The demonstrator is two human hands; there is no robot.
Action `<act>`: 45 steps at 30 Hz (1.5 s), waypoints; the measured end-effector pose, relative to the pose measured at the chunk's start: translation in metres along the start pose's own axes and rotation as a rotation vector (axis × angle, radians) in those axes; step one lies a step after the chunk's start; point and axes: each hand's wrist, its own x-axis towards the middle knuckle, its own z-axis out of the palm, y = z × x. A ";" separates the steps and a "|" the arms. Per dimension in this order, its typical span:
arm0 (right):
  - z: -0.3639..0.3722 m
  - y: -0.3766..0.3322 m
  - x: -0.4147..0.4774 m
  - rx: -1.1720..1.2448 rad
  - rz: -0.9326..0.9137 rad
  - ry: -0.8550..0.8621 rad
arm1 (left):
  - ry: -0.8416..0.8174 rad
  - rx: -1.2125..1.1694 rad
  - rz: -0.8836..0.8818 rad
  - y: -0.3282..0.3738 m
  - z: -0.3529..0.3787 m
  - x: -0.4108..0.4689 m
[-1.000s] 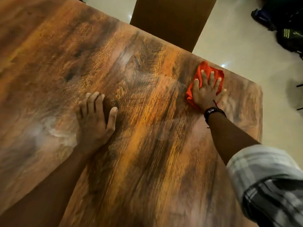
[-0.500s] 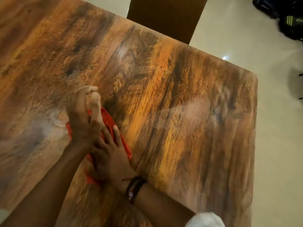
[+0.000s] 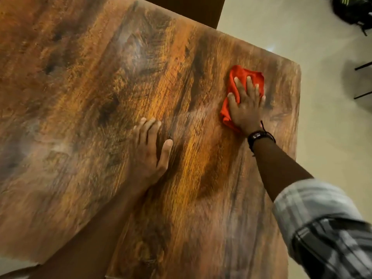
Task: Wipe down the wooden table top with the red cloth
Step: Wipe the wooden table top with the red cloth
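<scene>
The wooden table top (image 3: 90,87) fills most of the view, with dark and orange grain. A crumpled red cloth (image 3: 242,77) lies near the far right corner of the table. My right hand (image 3: 246,105) presses flat on the cloth with straight spread fingers, and covers its near half. A dark band sits on that wrist. My left hand (image 3: 150,152) rests flat on the bare wood in the middle, fingers straight, well to the left of the cloth.
A brown chair back (image 3: 191,9) stands against the far table edge. Pale floor (image 3: 332,137) lies beyond the right edge. A dark bag (image 3: 354,11) lies on the floor at the top right, with thin black legs (image 3: 363,81) below it.
Half a second ago both hands were together on the cloth at the table's left middle. The right hand has since swept the cloth back to the far right corner; the left hand lies flat again.
</scene>
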 end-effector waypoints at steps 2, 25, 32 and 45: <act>0.001 -0.009 0.014 0.052 0.095 -0.011 | -0.007 0.008 0.003 0.001 0.001 -0.001; -0.037 0.117 0.119 0.079 0.099 0.006 | -0.250 0.228 0.331 0.099 0.101 -0.017; -0.037 0.122 0.076 0.134 0.207 0.066 | -0.308 0.286 0.341 0.098 0.098 -0.015; -0.023 0.133 -0.241 0.205 -0.078 0.007 | -0.235 0.345 0.316 0.107 0.097 -0.018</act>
